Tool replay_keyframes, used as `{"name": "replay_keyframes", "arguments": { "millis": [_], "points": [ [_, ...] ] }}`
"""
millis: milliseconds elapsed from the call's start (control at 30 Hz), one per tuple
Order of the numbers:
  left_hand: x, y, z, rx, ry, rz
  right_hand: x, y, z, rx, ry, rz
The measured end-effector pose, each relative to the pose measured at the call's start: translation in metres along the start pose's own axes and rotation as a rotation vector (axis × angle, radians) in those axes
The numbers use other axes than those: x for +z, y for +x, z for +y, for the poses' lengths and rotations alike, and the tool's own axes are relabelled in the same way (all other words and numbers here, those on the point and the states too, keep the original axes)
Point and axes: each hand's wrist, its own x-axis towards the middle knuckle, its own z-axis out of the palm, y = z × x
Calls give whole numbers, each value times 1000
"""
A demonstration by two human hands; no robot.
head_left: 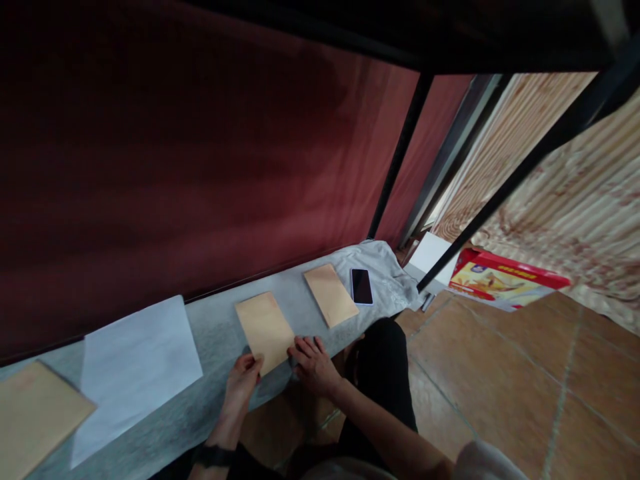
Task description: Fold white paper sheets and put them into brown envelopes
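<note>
A tan rectangular paper piece that looks like an envelope (265,327) lies on a narrow grey-covered bench (215,333) before me. My left hand (244,375) pinches its near left corner between thumb and fingers. At its near right corner, my right hand (314,365) grips the edge, its other fingers bent beside it; the thumb is partly hidden. To the right rests a second tan envelope (331,295), untouched. A dark-screened phone (361,287) lies just past that one.
A large white sheet (140,367) lies on the bench at left, a tan paper piece (40,420) overlapping it. Crumpled grey cloth (387,267) covers the right end. Black metal bars (403,157) frame the space overhead and at right. A red-and-yellow box (503,280) stands on the tiled floor.
</note>
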Motion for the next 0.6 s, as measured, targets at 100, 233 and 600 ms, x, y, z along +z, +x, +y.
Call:
{"name": "replay_keyframes", "arguments": {
  "millis": [100,233,600],
  "points": [
    [5,-3,3,-72,-75,-58,1,2,2,-2,69,-4],
    [14,-14,6,-11,-279,-112,11,1,1,137,378,216],
    [82,-61,36,119,-278,-404,-17,2,-6,659,1581,411]
  ]
}}
